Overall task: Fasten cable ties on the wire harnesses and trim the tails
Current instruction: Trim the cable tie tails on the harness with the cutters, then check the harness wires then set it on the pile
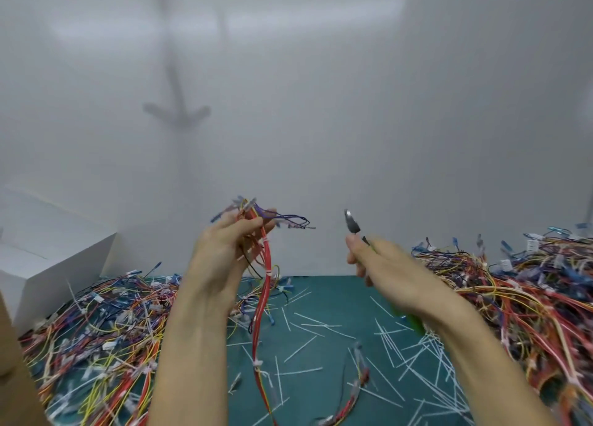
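My left hand [221,252] is raised above the mat and grips a wire harness [265,297] near its top. Mostly red wires hang down from it, with white cable ties around the bundle at two places; purple and blue ends fan out above my fingers. My right hand [385,271] is shut on green-handled cutters [353,225], whose grey jaws point up. The cutters sit to the right of the harness, apart from it. The lower handle shows as a green blur below my wrist.
A teal mat [321,345] is strewn with several trimmed white tie tails. Heaps of coloured harnesses lie at the left [96,336] and right [529,297]. A white box [48,265] stands at the far left. A white wall rises behind.
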### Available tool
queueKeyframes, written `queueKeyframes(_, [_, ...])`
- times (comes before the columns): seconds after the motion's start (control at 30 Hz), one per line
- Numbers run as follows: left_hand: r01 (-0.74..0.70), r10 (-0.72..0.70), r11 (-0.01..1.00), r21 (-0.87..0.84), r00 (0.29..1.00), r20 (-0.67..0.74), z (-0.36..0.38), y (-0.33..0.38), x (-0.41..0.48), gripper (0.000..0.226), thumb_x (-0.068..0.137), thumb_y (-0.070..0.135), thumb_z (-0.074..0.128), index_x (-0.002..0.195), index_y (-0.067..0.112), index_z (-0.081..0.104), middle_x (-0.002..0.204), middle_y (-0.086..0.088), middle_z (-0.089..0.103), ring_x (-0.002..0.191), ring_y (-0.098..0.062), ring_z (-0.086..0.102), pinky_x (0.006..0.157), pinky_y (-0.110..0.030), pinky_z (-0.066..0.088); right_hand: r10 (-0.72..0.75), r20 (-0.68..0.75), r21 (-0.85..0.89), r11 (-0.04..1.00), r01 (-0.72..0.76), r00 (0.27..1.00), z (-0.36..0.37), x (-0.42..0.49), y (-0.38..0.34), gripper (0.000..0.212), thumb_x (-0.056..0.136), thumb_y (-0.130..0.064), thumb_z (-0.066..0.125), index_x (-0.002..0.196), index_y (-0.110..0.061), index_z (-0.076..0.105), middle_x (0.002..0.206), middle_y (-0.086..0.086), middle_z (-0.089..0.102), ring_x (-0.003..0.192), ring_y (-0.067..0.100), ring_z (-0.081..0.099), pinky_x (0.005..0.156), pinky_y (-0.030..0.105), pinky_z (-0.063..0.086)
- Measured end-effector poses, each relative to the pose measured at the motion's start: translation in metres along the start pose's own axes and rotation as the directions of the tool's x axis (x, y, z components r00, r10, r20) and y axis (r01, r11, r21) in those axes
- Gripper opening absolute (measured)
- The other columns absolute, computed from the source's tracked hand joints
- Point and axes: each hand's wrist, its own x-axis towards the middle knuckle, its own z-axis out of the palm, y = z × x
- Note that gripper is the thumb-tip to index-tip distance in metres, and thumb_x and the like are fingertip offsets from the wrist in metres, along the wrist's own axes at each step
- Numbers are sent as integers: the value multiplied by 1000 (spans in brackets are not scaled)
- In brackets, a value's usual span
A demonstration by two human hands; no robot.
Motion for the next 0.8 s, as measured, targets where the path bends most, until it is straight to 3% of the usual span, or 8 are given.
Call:
queueKeyframes(0.1, [-118, 115, 991, 67, 992, 50, -3, 13, -9, 28, 85, -7, 56, 103, 12, 68, 91, 0, 76, 94, -14, 71, 75, -26, 45, 163, -24, -365, 917, -160, 986, 26, 20, 35, 56, 102, -58, 27, 113, -11, 56, 116, 16, 64, 109, 34, 59, 89, 39, 46])
queueKeyframes(0.17, [-176, 167, 976, 131, 983, 82, -4, 20, -14, 31, 86, -7, 56, 105, 15, 66, 92, 1, 77, 97, -13, 70, 78, -30, 43, 287, -57, -513, 813, -274, 956, 47, 28, 60, 61, 102, -56, 25, 132, -7, 48, 138, 23, 51, 127, 41, 48, 104, 47, 38])
queueKeyframes(0.23, [-229, 205, 953, 196, 969, 136, -4, 26, -20, 32, 89, -8, 55, 105, 17, 65, 90, 2, 77, 94, -11, 70, 82, -34, 44, 366, -82, -602, 723, -338, 927, 65, 31, 81, 63, 102, -55, 24, 141, -8, 39, 145, 21, 43, 132, 42, 41, 107, 49, 34])
queueKeyframes(0.4, [-354, 313, 880, 315, 934, 174, -4, 39, -28, 49, 86, -17, 49, 102, 25, 66, 79, 5, 74, 76, -8, 64, 67, -25, 47, 394, -97, -705, 621, -343, 914, 87, 31, 114, 58, 103, -51, 31, 144, -10, 35, 147, 18, 39, 134, 36, 35, 107, 48, 32])
queueKeyframes(0.63, [-552, 552, 712, 434, 822, 141, -13, 56, -38, 54, 89, -15, 46, 95, 35, 66, 81, 13, 73, 77, -4, 61, 54, -9, 42, 372, -137, -755, 561, -340, 918, 85, 32, 129, 56, 101, -52, 32, 141, -13, 32, 147, 15, 36, 136, 32, 28, 106, 48, 32])
queueKeyframes(0.7, [-566, 553, 699, 438, 816, 171, -12, 56, -39, 52, 90, -13, 47, 96, 35, 66, 83, 12, 74, 75, -5, 59, 51, -10, 39, 374, -152, -762, 545, -350, 915, 85, 32, 130, 58, 100, -55, 30, 142, -14, 32, 145, 14, 37, 134, 31, 30, 105, 47, 33])
queueKeyframes(0.8, [-537, 493, 723, 435, 842, 220, -5, 50, -37, 52, 88, -17, 48, 99, 30, 66, 84, 9, 74, 74, -6, 60, 58, -15, 42, 364, -152, -755, 557, -346, 919, 83, 31, 118, 64, 99, -60, 31, 142, -14, 35, 145, 15, 38, 135, 32, 32, 106, 48, 33])
